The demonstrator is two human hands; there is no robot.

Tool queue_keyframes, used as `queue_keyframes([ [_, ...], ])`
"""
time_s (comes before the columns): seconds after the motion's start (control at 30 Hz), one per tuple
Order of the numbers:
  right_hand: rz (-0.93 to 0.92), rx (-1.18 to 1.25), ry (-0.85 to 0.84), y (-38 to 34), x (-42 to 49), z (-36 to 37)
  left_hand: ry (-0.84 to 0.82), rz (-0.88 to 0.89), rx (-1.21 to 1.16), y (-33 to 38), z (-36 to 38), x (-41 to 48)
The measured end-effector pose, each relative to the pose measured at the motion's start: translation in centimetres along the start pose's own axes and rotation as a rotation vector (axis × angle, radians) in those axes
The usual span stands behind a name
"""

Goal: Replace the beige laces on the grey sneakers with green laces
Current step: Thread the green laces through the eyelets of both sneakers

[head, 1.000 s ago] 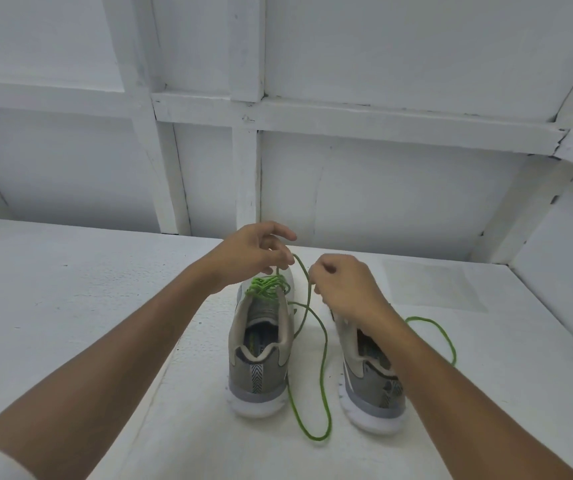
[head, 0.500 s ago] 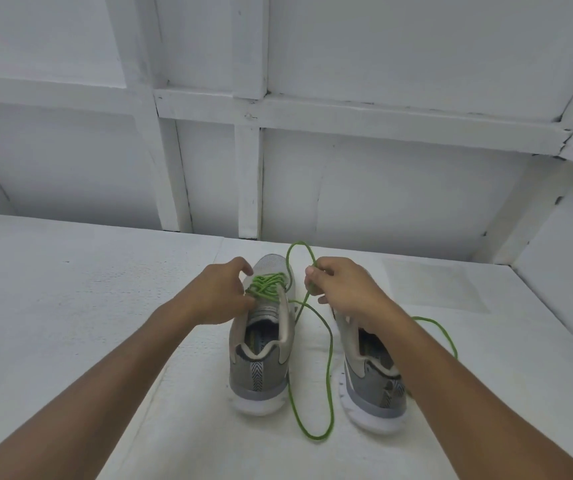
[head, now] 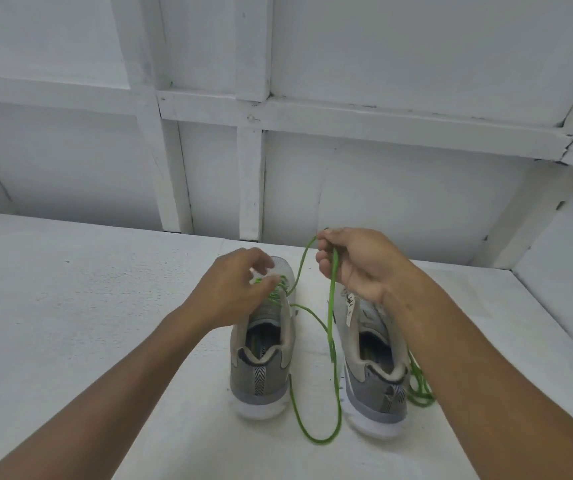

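Two grey sneakers stand side by side on the white surface, heels toward me: the left sneaker (head: 261, 362) and the right sneaker (head: 375, 382). A green lace (head: 332, 327) is threaded through the left sneaker's front eyelets. My left hand (head: 233, 289) hovers over those eyelets and pinches the lace there. My right hand (head: 357, 261) is raised above the right sneaker's toe and grips the lace's free length, which hangs down in a long loop between the shoes. A second green lace (head: 420, 389) lies beside the right sneaker.
The white table (head: 70, 306) meets a white panelled wall (head: 347, 188) just behind the shoes. A side wall (head: 569, 258) rises at the right.
My right hand has lifted and moved right, drawing the green lace up and taut through the eyelet. My left hand has shifted forward over the left sneaker's laced front.
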State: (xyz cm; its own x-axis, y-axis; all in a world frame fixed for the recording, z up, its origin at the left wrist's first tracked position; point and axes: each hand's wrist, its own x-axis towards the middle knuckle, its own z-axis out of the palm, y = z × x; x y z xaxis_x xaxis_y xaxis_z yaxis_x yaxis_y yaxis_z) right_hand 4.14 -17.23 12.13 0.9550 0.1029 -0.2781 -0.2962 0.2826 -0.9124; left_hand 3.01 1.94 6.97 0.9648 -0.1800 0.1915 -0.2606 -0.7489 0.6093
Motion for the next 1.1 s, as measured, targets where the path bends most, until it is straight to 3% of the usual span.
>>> queue_keyframes([
  [0.07,0.022,0.123,-0.018,0.0,0.3,0.3,-0.08,0.083,-0.132,1.9,0.2,-0.7],
  [0.13,0.019,0.193,-0.011,0.1,0.6,0.5,-0.271,0.14,-0.251,2.9,0.8,-1.6],
  [0.2,0.005,0.225,0.013,0.2,1.0,0.5,-0.433,0.121,-0.468,3.4,1.1,-2.5],
  [0.27,-0.008,0.24,0.046,0.4,1.2,0.3,-0.492,0.064,-0.646,3.4,1.2,-3.3],
  [0.5,-0.012,0.232,0.08,0.9,1.2,0.2,-0.463,0.014,-0.788,1.3,1.3,-3.9],
  [0.67,-0.021,0.281,0.041,0.8,0.8,1.0,-0.327,-0.063,-0.651,2.2,2.7,-3.5],
  [0.83,-0.055,0.29,0.043,0.6,0.7,1.2,-0.355,0.0,-0.655,3.5,3.2,-3.6],
  [0.93,-0.082,0.203,0.095,0.7,0.8,0.3,-0.308,-0.057,-0.738,2.2,2.2,-3.6],
  [1.1,-0.098,-0.125,0.111,1.6,0.5,-0.9,-0.248,-0.082,-0.652,-0.7,0.1,-3.7],
])
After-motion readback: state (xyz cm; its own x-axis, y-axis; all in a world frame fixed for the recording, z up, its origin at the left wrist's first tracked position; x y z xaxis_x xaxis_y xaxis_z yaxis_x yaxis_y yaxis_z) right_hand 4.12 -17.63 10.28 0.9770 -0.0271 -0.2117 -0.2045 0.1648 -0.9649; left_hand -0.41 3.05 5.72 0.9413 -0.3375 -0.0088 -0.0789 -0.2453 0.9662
